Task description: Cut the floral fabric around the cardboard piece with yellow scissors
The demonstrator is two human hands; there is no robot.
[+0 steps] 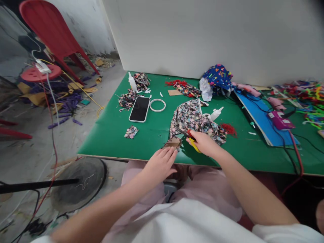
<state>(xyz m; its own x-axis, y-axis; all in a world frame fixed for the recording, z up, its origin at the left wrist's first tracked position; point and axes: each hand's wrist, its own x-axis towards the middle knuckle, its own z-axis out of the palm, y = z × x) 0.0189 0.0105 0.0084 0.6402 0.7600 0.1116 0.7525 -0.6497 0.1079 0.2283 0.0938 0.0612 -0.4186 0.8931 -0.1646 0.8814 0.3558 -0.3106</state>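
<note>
My left hand (162, 162) pinches a small brown cardboard piece (173, 143) with floral cloth along its edge, at the near edge of the green table (111, 135). My right hand (204, 142) is closed round scissors (190, 136) with red and yellow handles; their blades point left toward the cardboard piece. A larger piece of floral fabric (192, 118) lies just behind both hands.
A phone (139, 108), a white ring (157, 105), glue bottles (132, 82) and fabric scraps (131, 132) lie to the left. A blue cloth bundle (217, 77), a blue board (260, 118), pink glue guns (278, 118) and coloured pipe cleaners (306, 94) fill the right. A red chair (50, 30) stands on the floor at left.
</note>
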